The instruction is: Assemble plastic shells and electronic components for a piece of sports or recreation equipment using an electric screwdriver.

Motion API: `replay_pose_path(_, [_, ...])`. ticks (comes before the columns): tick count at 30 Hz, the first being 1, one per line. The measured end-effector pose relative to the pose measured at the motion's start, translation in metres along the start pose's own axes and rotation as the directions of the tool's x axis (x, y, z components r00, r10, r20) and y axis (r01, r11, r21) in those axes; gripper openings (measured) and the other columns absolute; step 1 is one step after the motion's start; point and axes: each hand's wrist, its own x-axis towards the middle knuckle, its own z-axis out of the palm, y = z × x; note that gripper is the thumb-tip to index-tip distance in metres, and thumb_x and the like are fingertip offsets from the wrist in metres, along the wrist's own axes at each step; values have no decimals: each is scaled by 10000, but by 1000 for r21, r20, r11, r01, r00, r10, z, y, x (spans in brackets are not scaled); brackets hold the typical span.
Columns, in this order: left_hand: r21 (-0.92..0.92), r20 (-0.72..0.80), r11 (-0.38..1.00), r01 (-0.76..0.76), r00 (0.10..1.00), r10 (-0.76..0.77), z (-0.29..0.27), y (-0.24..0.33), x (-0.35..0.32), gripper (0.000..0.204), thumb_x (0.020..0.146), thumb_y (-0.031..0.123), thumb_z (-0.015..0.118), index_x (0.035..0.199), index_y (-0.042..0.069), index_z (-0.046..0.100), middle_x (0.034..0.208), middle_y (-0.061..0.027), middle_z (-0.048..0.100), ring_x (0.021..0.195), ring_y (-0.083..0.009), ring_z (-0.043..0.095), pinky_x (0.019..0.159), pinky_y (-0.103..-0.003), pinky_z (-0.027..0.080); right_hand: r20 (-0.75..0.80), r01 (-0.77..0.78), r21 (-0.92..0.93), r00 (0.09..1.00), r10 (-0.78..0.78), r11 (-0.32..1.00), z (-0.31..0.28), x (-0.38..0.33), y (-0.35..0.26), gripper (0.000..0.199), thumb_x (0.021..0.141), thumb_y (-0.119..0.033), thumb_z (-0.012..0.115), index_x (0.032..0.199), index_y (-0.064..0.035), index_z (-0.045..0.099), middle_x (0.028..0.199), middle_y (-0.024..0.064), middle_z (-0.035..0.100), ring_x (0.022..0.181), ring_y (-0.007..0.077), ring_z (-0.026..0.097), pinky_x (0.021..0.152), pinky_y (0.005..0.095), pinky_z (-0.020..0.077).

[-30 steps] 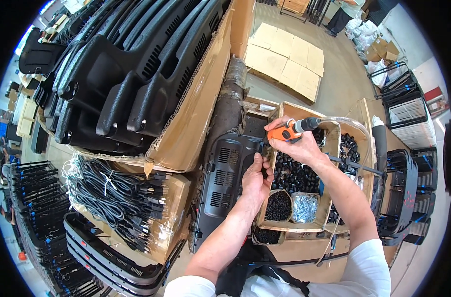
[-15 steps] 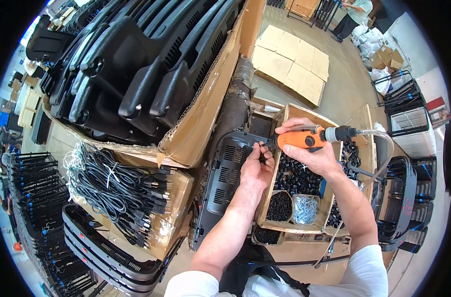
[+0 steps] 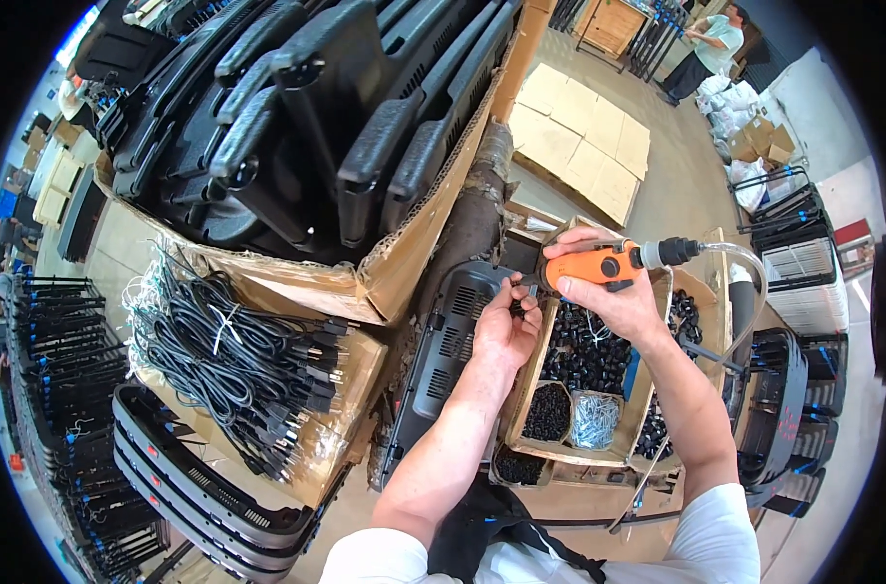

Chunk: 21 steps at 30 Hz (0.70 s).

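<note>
My right hand [image 3: 618, 303] is wrapped round an orange air screwdriver [image 3: 587, 266], held level with its nose pointing left. A clear hose [image 3: 740, 252] runs from its back end. At the nose, the fingers of my left hand [image 3: 506, 326] are curled and pinched together by the bit. Small dark bits show in that palm, too small to name. Beneath and left of this hand lies a long black plastic housing [image 3: 433, 380] with slotted vents; the bit is over its upper right end. The tip itself is hidden by my fingers.
A wooden box [image 3: 521, 447] at right holds black knobs [image 3: 584, 350], black screws [image 3: 548, 414] and silver screws [image 3: 595, 420]. A large carton [image 3: 375, 282] of black plastic parts stands upper left, above bundled cables [image 3: 219, 341]. Curved black covers [image 3: 209, 506] are stacked lower left. A person [image 3: 712, 49] stands far off.
The view has shifted slightly, so the carton sits farther right and the distant person shows more. Both hands and the screwdriver keep nearly the same place at the housing's end.
</note>
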Motion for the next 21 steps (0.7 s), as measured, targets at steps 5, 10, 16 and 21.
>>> replay_pose_path(5, [-81,-98,995,-62,994,54,7,0,2,248,1105,370,536,1095,144,638,811,45,569,703,-116,534,581,-253,458,-28,28,23,999,-28,999,8,0,-1,529,823,-119,854,1284,-3,621,1217,154,733,1146,206,679,1030,389,548])
replay_pose_path(10, [-86,-48,994,-65,997,61,7,-6,4,262,1106,387,527,1115,151,642,811,42,569,710,-115,537,582,-264,459,5,38,-36,999,-38,999,8,-4,-3,514,875,-128,837,1321,-15,605,1248,133,721,1157,192,669,1052,371,529])
replay_pose_path(16, [-77,-71,995,-68,996,62,8,-9,2,264,1118,367,507,1138,139,638,812,34,569,715,-122,540,617,-264,470,-14,11,-93,1000,-12,996,9,-1,-5,512,871,-119,835,1318,-17,609,1249,138,721,1161,199,670,1053,381,529])
replay_pose_path(21, [-32,-55,991,-130,990,128,7,-11,2,276,1116,350,519,1136,105,646,825,28,585,716,-112,556,624,-243,488,-48,25,24,999,-24,999,16,13,8,517,849,-73,811,1307,20,592,1236,164,722,1158,217,676,1034,382,544])
